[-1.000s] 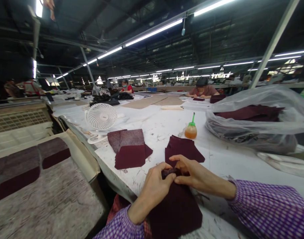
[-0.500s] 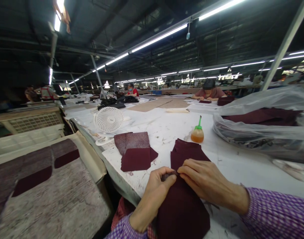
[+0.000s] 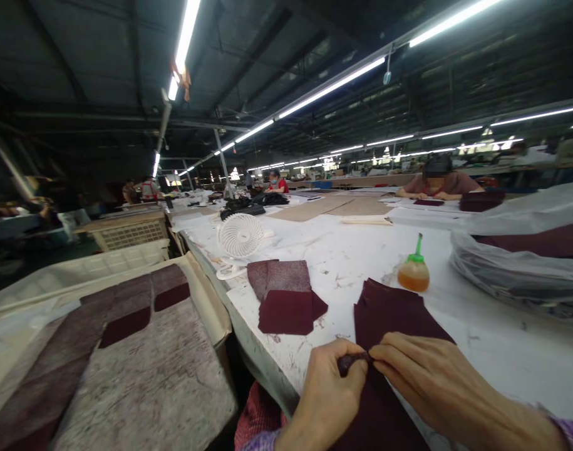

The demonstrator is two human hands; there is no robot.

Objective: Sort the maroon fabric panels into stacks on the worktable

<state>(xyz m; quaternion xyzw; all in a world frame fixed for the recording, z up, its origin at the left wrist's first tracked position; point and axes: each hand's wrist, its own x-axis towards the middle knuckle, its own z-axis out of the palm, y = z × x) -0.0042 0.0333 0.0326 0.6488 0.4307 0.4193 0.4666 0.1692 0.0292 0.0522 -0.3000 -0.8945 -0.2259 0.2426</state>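
My left hand (image 3: 330, 391) and my right hand (image 3: 424, 376) meet at the bottom of the view, both pinching the folded edge of a dark maroon fabric piece (image 3: 377, 413) that lies on the white table (image 3: 493, 332) in front of me. Just beyond my fingers sits a stack of the same maroon pieces (image 3: 394, 310). A second small pile of maroon pieces (image 3: 286, 294), some turned grey side up, lies to the left of it.
A glue bottle with a green nozzle (image 3: 414, 272) stands behind the stack. A clear plastic bag of maroon fabric (image 3: 525, 257) fills the right. A small white fan (image 3: 239, 241) stands further back. Left of the table, a lower surface (image 3: 126, 376) holds more pieces. Other people work at far tables.
The camera has swung left and tilted up, so my hands now sit lower and further right in view. Both hands keep pinching the same fabric edge.
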